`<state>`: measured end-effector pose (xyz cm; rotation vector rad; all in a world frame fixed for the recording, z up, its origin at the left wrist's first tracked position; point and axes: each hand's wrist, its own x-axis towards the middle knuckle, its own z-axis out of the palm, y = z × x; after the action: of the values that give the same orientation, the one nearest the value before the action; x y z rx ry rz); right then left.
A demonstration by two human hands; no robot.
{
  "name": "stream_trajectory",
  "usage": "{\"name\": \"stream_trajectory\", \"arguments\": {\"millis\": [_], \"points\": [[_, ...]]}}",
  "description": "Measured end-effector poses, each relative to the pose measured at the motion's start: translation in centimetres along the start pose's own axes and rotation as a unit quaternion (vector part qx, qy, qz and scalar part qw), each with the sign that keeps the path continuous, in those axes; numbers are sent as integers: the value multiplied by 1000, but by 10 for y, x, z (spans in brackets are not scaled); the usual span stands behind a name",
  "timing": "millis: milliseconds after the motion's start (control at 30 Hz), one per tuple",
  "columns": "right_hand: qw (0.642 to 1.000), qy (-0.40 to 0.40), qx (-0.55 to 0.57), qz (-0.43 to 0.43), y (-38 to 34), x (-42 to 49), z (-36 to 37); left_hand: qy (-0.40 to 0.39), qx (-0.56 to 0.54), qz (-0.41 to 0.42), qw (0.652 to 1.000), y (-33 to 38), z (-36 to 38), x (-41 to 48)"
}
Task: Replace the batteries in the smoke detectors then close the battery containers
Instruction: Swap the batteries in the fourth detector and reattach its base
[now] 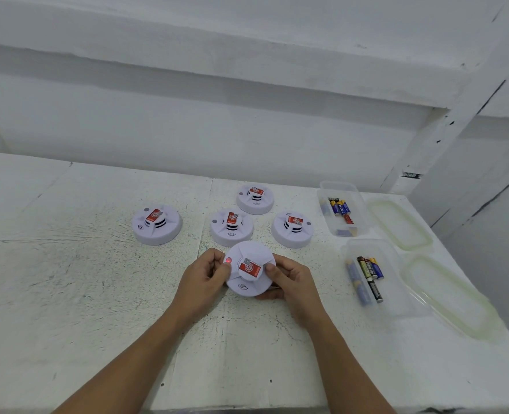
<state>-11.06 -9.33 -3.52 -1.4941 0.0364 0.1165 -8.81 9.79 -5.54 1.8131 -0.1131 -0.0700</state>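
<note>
Here, my left hand point(205, 277) and right hand point(290, 279) grip a white smoke detector point(247, 283) by its rim, face up, its red light point(228, 260) glowing, over the middle of the tabletop point(98, 279). Four more detectors point(157, 224) stand just behind it. Two open battery containers point(396, 297) lie to the right, with lids point(401, 224) beside them.

L hand point(207, 274) & R hand point(289, 279) hold smoke detector point(248, 271), red LED point(228, 260) lit.

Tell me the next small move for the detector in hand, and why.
Probably turn the held smoke detector over: left hand and right hand grip it label-up, red light lit, so no battery cover shows.
</note>
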Motion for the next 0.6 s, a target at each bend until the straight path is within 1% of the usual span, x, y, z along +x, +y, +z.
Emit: {"name": "stream_trajectory", "arguments": {"millis": [600], "points": [[1000, 4, -11, 1, 2, 0, -1, -2, 4, -2, 1000, -1, 0, 0]]}}
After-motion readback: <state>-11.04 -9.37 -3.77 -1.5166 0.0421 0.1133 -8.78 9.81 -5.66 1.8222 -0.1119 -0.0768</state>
